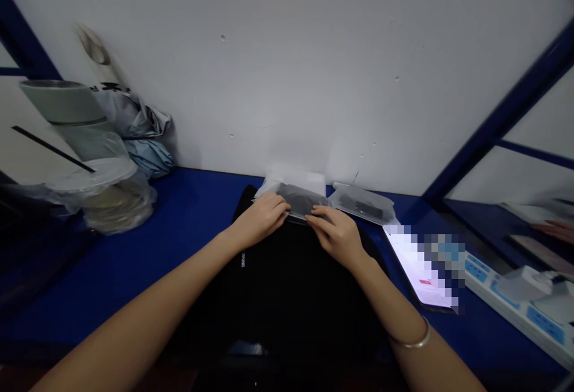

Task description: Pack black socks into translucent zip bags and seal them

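Observation:
A translucent plastic pouch (301, 198) with something dark in it lies at the far end of a black bag or cloth (305, 284). My left hand (265, 216) pinches the pouch's near left edge, fingers closed. At its near right edge, my right hand (335, 230) has its thumb and fingers on the pouch's rim, also closed on it. White packaging (316, 180) shows just behind the pouch. A second clear pouch (364, 202) with a dark item lies to the right, apart from my hands.
On the blue table (179, 201), a lidded plastic cup (119, 201) with a black straw, a pale green tumbler (72, 111) and a folded umbrella (150, 153) stand left. A lit phone (417, 272) and a white power strip (506, 302) lie right. A wall rises behind.

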A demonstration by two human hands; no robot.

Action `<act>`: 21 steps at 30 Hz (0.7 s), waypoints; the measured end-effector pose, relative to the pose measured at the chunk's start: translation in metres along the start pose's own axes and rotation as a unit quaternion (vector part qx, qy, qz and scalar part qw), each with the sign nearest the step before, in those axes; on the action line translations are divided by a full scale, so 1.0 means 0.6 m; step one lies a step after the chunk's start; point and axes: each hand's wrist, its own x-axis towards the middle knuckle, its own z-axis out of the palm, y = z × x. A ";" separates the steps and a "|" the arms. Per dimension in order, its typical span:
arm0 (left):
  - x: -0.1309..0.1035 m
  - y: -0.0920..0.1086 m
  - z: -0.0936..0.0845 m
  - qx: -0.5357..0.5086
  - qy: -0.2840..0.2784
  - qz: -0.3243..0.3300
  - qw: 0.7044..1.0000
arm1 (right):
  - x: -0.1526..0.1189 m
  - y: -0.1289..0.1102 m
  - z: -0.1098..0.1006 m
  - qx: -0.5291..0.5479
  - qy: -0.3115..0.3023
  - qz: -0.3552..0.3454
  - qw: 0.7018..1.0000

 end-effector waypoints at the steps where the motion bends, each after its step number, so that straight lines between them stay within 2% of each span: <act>1: -0.001 -0.001 0.000 0.005 0.012 -0.001 1.000 | 0.000 0.000 0.000 0.000 0.000 0.002 1.000; 7: 0.000 0.001 -0.001 0.083 0.044 0.003 0.996 | -0.001 0.000 0.002 -0.015 -0.006 0.016 1.000; 12: -0.001 0.000 0.001 0.091 0.054 0.001 0.994 | -0.002 0.003 0.007 -0.046 -0.001 0.016 0.999; 21: -0.009 -0.018 0.004 0.125 0.033 -0.008 0.992 | 0.000 0.006 0.005 -0.097 0.019 0.014 0.995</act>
